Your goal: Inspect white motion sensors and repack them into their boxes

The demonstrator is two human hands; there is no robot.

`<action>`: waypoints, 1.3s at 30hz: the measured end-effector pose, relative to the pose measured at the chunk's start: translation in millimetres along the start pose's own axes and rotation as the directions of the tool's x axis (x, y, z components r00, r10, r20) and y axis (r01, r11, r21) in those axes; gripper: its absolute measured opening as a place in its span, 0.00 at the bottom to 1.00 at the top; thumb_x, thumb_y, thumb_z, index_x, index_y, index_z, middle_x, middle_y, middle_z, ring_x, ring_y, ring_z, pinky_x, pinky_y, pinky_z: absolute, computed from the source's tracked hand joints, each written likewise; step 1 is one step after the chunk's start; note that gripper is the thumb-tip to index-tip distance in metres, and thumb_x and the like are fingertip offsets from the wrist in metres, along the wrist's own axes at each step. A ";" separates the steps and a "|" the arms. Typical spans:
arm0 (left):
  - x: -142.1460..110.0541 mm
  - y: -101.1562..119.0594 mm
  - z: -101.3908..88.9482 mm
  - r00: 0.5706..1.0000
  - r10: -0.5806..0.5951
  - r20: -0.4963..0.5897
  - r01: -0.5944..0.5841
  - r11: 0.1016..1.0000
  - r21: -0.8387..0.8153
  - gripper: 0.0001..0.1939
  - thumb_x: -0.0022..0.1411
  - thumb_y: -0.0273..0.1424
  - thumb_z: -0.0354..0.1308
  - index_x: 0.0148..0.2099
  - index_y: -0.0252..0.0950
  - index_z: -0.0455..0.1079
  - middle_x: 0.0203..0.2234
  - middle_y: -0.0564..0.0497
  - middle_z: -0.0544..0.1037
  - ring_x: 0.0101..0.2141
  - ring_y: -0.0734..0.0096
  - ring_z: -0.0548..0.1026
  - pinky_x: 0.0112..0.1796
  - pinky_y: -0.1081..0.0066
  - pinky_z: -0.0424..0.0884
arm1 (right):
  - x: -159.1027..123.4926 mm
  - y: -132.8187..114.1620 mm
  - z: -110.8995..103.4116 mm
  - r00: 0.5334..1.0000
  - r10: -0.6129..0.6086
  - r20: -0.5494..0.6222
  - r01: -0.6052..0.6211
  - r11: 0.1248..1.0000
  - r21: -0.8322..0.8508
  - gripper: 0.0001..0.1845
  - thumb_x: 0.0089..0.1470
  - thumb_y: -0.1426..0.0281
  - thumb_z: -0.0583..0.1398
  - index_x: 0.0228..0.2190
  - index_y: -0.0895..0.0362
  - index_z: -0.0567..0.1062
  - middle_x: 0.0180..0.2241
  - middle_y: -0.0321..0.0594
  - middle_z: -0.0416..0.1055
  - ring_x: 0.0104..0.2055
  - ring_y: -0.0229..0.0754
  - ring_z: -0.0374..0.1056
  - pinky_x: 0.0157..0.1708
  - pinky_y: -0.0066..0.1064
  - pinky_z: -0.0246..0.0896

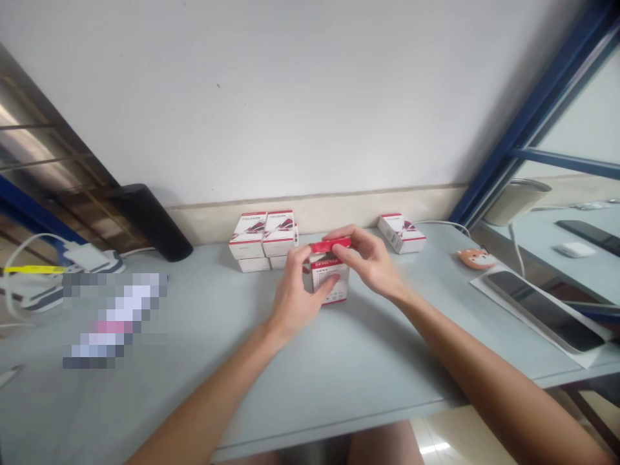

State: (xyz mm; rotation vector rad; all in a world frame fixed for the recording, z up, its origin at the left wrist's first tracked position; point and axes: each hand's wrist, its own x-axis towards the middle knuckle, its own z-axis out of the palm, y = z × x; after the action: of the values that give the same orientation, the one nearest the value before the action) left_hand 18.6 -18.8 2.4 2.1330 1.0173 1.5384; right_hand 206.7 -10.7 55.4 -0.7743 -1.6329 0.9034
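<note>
A small white and red box (331, 284), printed with "DETECTOR", stands upright on the desk between my hands. My left hand (300, 287) is wrapped round its left side, with the thumb across the front face. At the top edge, my right hand (364, 259) pinches the red flap (330, 245), thumb in front and fingers behind. Whether the flap is fully closed I cannot tell. Behind and to the left, several similar boxes (264, 236) are stacked in two layers against the wall.
One more box (402, 232) lies at the back right. Further right are an orange animal-faced item (477, 258) and a phone (545, 310) on white paper. On the left stand a black cylinder (154, 223), a power strip with a charger (90, 257), and a blurred-out item (116, 320).
</note>
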 end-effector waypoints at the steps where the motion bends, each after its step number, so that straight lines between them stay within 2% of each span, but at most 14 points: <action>1: -0.8 -3.0 0.8 0.999 0.035 -0.038 -0.035 0.999 -0.018 0.33 0.66 0.34 0.68 0.66 0.50 0.56 0.60 0.45 0.68 0.56 0.60 0.76 0.53 0.59 0.77 | 0.4 0.5 -0.1 1.000 -0.015 0.000 0.015 1.000 -0.005 0.11 0.64 0.57 0.65 0.41 0.51 0.79 0.44 0.41 0.78 0.49 0.48 0.74 0.54 0.43 0.68; 4: -1.3 -8.1 0.8 0.996 0.058 -0.065 -0.058 0.998 0.007 0.39 0.65 0.35 0.69 0.69 0.52 0.51 0.63 0.43 0.65 0.55 0.61 0.77 0.51 0.59 0.79 | 1.5 3.3 -1.4 0.996 -0.076 0.045 0.076 0.997 -0.005 0.08 0.63 0.60 0.65 0.37 0.51 0.79 0.46 0.42 0.78 0.51 0.48 0.73 0.54 0.44 0.67; 8: -0.1 -7.3 -3.3 0.996 0.088 0.015 -0.089 0.985 0.150 0.26 0.68 0.34 0.66 0.65 0.51 0.62 0.59 0.46 0.70 0.60 0.58 0.73 0.55 0.56 0.76 | 3.5 6.2 -5.2 0.981 -0.169 0.090 0.176 0.982 -0.070 0.09 0.65 0.61 0.64 0.36 0.52 0.78 0.47 0.44 0.78 0.50 0.48 0.73 0.53 0.44 0.67; 12: -1.2 -11.0 -3.2 0.992 0.125 -0.018 -0.121 0.979 0.164 0.23 0.67 0.35 0.67 0.61 0.49 0.66 0.59 0.44 0.70 0.60 0.56 0.73 0.55 0.54 0.76 | 5.5 6.4 -9.1 0.979 -0.170 0.110 0.184 0.975 -0.128 0.12 0.66 0.61 0.63 0.32 0.55 0.78 0.48 0.46 0.77 0.49 0.47 0.74 0.55 0.44 0.67; 15: 0.8 -16.6 0.5 0.990 0.100 -0.101 -0.095 0.994 0.059 0.22 0.66 0.36 0.69 0.58 0.46 0.68 0.57 0.44 0.71 0.59 0.57 0.75 0.56 0.55 0.76 | 4.9 7.9 -12.4 0.982 -0.110 0.155 0.127 0.986 -0.111 0.10 0.65 0.61 0.65 0.44 0.52 0.80 0.59 0.46 0.71 0.56 0.49 0.72 0.58 0.44 0.66; 18: 9.7 -20.5 0.7 0.947 -0.002 -0.320 -0.051 0.986 -0.158 0.23 0.65 0.38 0.70 0.56 0.43 0.65 0.54 0.44 0.74 0.54 0.61 0.78 0.52 0.61 0.78 | 3.5 12.4 -13.9 0.943 0.056 0.327 -0.040 0.998 -0.056 0.39 0.58 0.61 0.70 0.67 0.45 0.65 0.66 0.46 0.65 0.58 0.51 0.72 0.55 0.45 0.71; 20: 17.2 -21.1 -3.6 0.923 -0.080 -0.377 -0.017 0.969 -0.247 0.23 0.67 0.39 0.68 0.57 0.43 0.62 0.53 0.44 0.75 0.52 0.63 0.79 0.50 0.63 0.79 | 3.7 16.8 -12.8 0.901 0.154 0.405 -0.146 0.988 -0.052 0.46 0.56 0.62 0.72 0.70 0.46 0.60 0.63 0.46 0.70 0.55 0.51 0.74 0.51 0.44 0.74; 22: 22.5 -19.6 -10.1 0.923 -0.100 -0.371 0.023 0.978 -0.206 0.24 0.69 0.41 0.65 0.60 0.43 0.61 0.56 0.41 0.73 0.54 0.61 0.78 0.51 0.61 0.79 | 5.2 21.5 -10.1 0.926 0.176 0.334 -0.157 0.984 -0.083 0.40 0.55 0.61 0.72 0.65 0.49 0.66 0.56 0.45 0.76 0.51 0.50 0.76 0.49 0.43 0.75; 25: 22.3 -12.4 -17.5 0.921 0.057 -0.386 -0.011 0.993 0.121 0.37 0.64 0.40 0.69 0.69 0.44 0.57 0.66 0.36 0.62 0.66 0.49 0.67 0.62 0.49 0.70 | 6.9 28.0 -4.5 0.997 0.065 0.045 -0.055 0.977 -0.206 0.31 0.54 0.58 0.73 0.56 0.53 0.74 0.50 0.44 0.78 0.44 0.47 0.76 0.44 0.41 0.76; 27: 18.1 -5.8 -18.4 0.944 0.207 -0.256 -0.107 0.928 0.358 0.45 0.59 0.37 0.74 0.72 0.47 0.56 0.71 0.35 0.54 0.71 0.40 0.56 0.67 0.41 0.61 | 5.2 31.6 0.7 0.996 -0.060 -0.072 0.030 0.930 -0.366 0.30 0.54 0.58 0.73 0.54 0.53 0.75 0.47 0.44 0.78 0.41 0.46 0.75 0.41 0.40 0.76; 29: 14.1 -1.1 -17.3 0.959 0.275 -0.067 -0.212 0.856 0.471 0.43 0.58 0.32 0.75 0.70 0.49 0.60 0.72 0.37 0.52 0.73 0.36 0.51 0.68 0.37 0.56 | 0.7 34.5 7.7 0.980 -0.176 -0.091 0.107 0.857 -0.503 0.31 0.55 0.57 0.73 0.56 0.52 0.75 0.45 0.44 0.76 0.37 0.45 0.73 0.39 0.40 0.76; 31: 13.5 -1.4 -17.9 0.953 0.303 -0.007 -0.260 0.828 0.497 0.36 0.60 0.28 0.72 0.67 0.50 0.65 0.71 0.40 0.56 0.74 0.38 0.50 0.68 0.37 0.57 | -4.8 35.9 15.8 0.964 -0.260 -0.058 0.189 0.819 -0.542 0.30 0.59 0.57 0.70 0.60 0.49 0.73 0.45 0.44 0.76 0.36 0.43 0.73 0.40 0.40 0.77; 36: 29.9 -26.2 -42.4 0.939 0.172 -0.298 -0.069 0.943 0.326 0.32 0.62 0.30 0.71 0.65 0.45 0.63 0.68 0.40 0.66 0.71 0.48 0.60 0.68 0.47 0.61 | -7.2 28.1 20.7 0.901 -0.413 0.132 0.415 0.732 -0.541 0.27 0.70 0.67 0.58 0.68 0.42 0.65 0.58 0.44 0.73 0.55 0.45 0.74 0.54 0.40 0.74; 39: 40.7 -49.4 -66.0 0.890 -0.072 -0.450 0.144 0.981 0.128 0.37 0.58 0.36 0.74 0.63 0.42 0.58 0.62 0.39 0.73 0.63 0.52 0.73 0.63 0.51 0.68 | 2.7 24.9 -2.6 0.903 -0.427 0.048 0.333 0.626 -0.705 0.22 0.70 0.69 0.56 0.62 0.44 0.72 0.56 0.44 0.75 0.56 0.47 0.74 0.56 0.40 0.71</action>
State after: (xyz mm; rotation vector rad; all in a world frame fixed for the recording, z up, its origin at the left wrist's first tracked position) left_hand -53.0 34.7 24.0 1.8127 1.4229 1.9999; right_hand 209.6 4.6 35.6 -0.9066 -1.9388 -0.1224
